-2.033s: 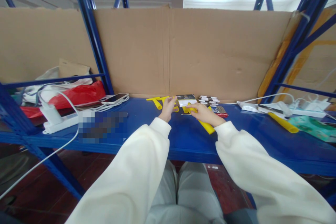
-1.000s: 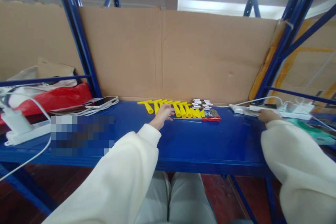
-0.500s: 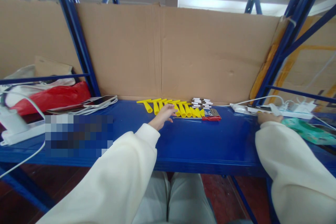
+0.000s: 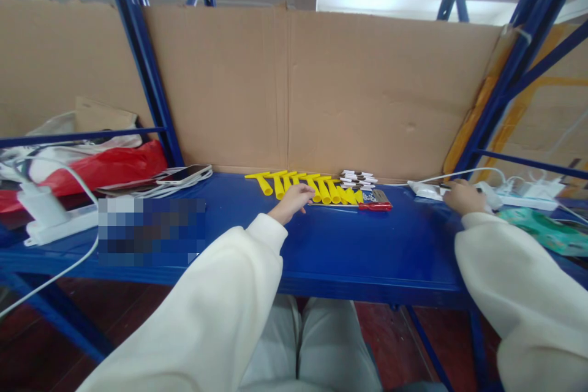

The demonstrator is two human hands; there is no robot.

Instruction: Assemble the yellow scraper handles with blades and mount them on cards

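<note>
My left hand (image 4: 294, 201) hovers at the front of a row of yellow funnel-shaped pieces (image 4: 326, 193). Its fingers are loosely curled and partly apart, with nothing visible in them. At the right, my right hand (image 4: 465, 197) is closed above the white power strip's end. A dark, slim object (image 4: 444, 186) shows at its fingertips; its kind is too small to make out. Right of the yellow pieces lie a stack of small white and dark sticks (image 4: 358, 179), a red-handled screwdriver (image 4: 375, 206) and a small grey packet (image 4: 379, 196).
A white power strip (image 4: 528, 201) with cables lies at the right, behind a green packet (image 4: 544, 229). On the left are a phone (image 4: 186, 174) on white cable, a red bag (image 4: 124, 165) and another power strip (image 4: 68, 225). Cardboard (image 4: 358, 92) backs the blue shelf (image 4: 349, 251).
My right hand has risen slightly from the power strip, with the dark slim object now at its fingers. The left hand stays by the yellow pieces, its fingers drawn a little closer. The view shifted slightly.
</note>
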